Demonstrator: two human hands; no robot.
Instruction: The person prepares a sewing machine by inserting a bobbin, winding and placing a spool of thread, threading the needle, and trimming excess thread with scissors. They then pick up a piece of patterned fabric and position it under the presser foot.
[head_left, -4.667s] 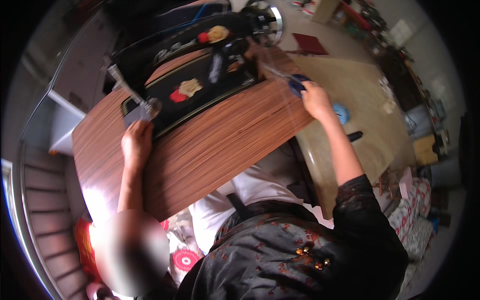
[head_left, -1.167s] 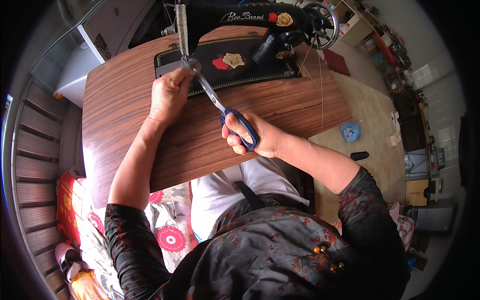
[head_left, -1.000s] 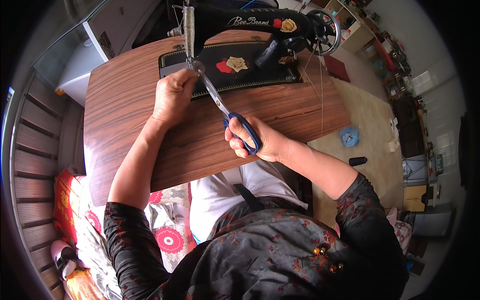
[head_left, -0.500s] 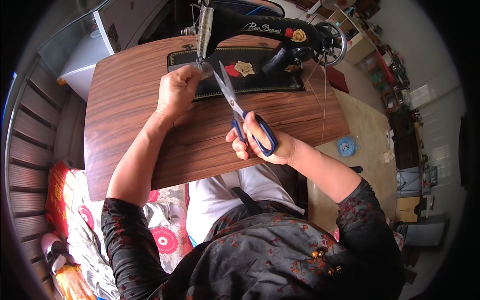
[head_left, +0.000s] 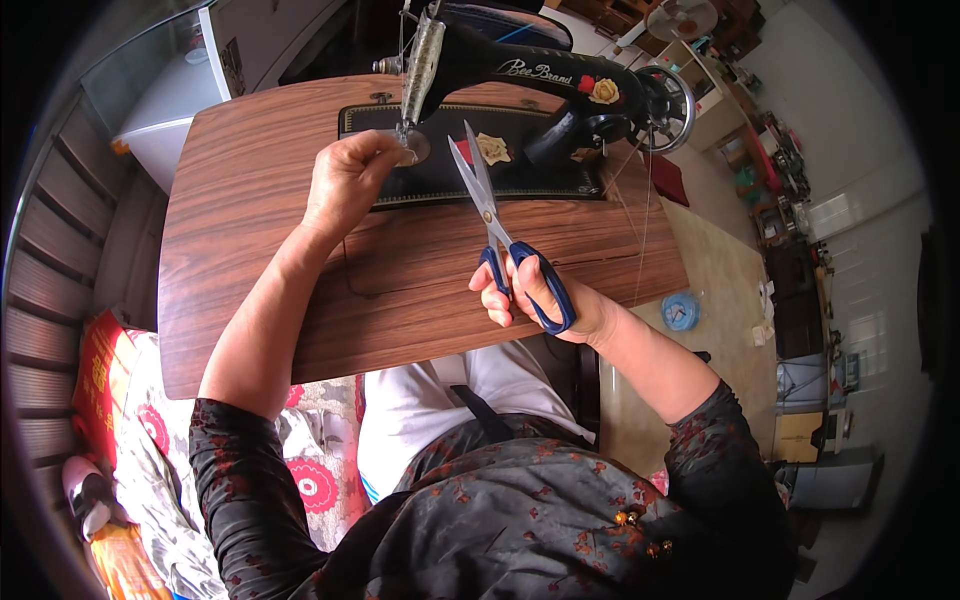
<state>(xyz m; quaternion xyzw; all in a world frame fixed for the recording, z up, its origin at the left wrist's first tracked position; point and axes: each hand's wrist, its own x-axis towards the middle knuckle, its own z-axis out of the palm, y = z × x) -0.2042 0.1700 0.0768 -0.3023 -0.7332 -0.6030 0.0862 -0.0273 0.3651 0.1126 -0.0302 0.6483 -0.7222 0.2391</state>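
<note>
Nearest, beyond the white trousers on the wearer's lap, the right hand is curled around the blue handles of a pair of scissors, thumb through the larger loop and fingers at the smaller. The scissors are raised above the tabletop, blades parted in a narrow V pointing away from the wearer. They look stiff, fairly light for one hand and unlikely to break; the bare metal is probably smooth and slick and the tips sharp, so the looped handles seem the place to take hold. Farther off, the left hand has thumb and forefinger pinched together just beside the presser foot of a black sewing machine; whether thread lies between the fingertips is too small to tell. Behind the blade tips, as seen from above, lies the machine's flower-decorated bed, with the handwheel off to the right. About a second earlier the blades were together, their tips close against the left fingertips; now they are spread and well apart from that hand, which has stayed by the presser foot.
</note>
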